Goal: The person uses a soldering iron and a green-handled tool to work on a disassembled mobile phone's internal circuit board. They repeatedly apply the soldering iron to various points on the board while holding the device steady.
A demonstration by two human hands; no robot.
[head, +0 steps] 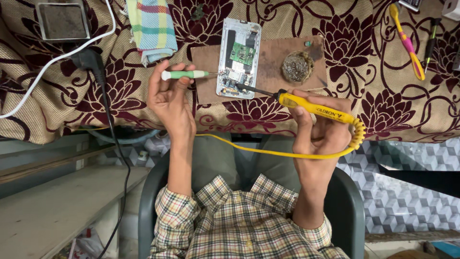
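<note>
An opened white phone (238,57) with its green circuit board bare lies on a brown board (268,72) on the patterned tablecloth. My left hand (170,103) holds a green-handled screwdriver (184,74) whose thin tip touches the phone's left side. My right hand (318,132) grips a yellow soldering iron (316,108). Its dark tip reaches left onto the lower part of the phone's board. The iron's yellow cord (268,151) loops under both wrists.
A ball of metal wool (297,66) sits on the board right of the phone. A checked cloth (151,29), a metal tray (62,21), a black plug (88,60) with cables, and a yellow-pink toothbrush (406,41) lie around. I sit in a dark chair (148,201).
</note>
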